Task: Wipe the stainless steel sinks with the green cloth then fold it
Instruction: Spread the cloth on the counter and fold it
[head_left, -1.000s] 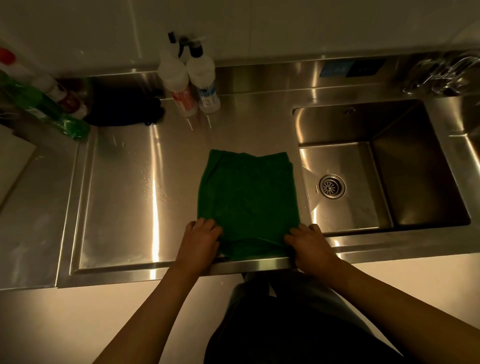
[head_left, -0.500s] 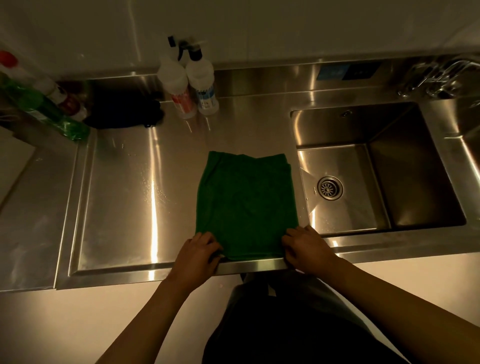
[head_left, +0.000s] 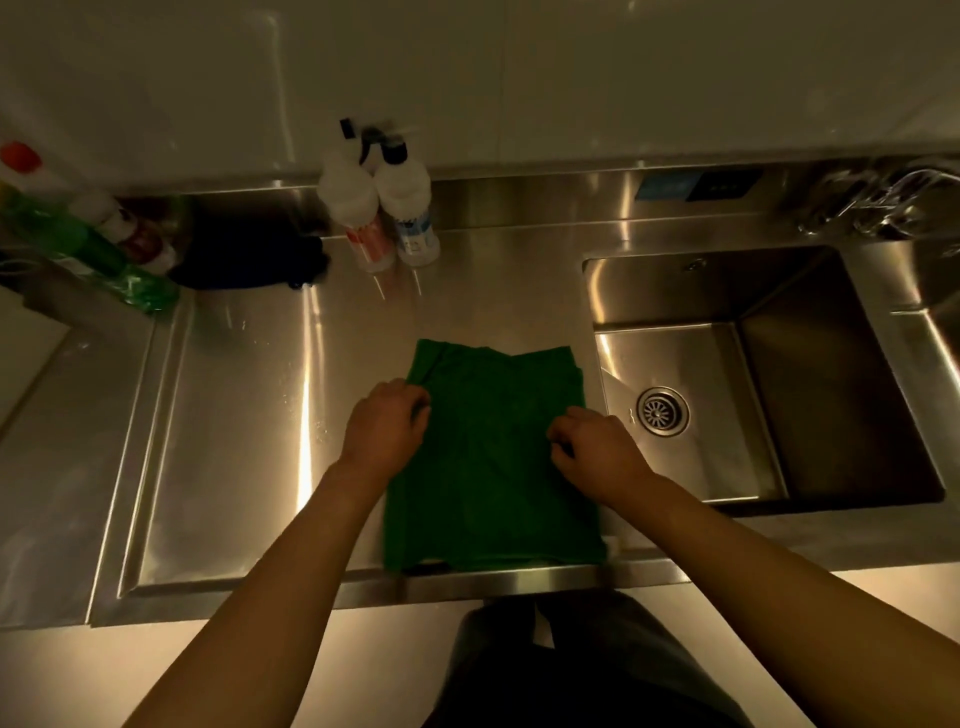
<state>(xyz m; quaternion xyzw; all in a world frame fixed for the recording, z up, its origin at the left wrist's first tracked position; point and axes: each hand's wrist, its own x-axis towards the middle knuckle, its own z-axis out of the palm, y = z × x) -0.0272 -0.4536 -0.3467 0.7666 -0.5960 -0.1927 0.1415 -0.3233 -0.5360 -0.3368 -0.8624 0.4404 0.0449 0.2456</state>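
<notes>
My cloth (head_left: 493, 467) is plain deep green, no print. The worktop (head_left: 234, 441) and sink (head_left: 831, 374) are bare silver steel, streaked with warm yellow glare. The left spray bottle (head_left: 347, 195) is white with a red label, the right spray bottle (head_left: 404, 187) white with a blue one, both black-triggered. The rag (head_left: 249, 254) is black.

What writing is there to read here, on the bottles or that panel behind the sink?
Nothing can be read.
Left spray bottle: red label, too blurred.
Right spray bottle: blue label, too blurred.
Green bottle: label too blurred.
Blue and black panel: too small and dim.
</notes>
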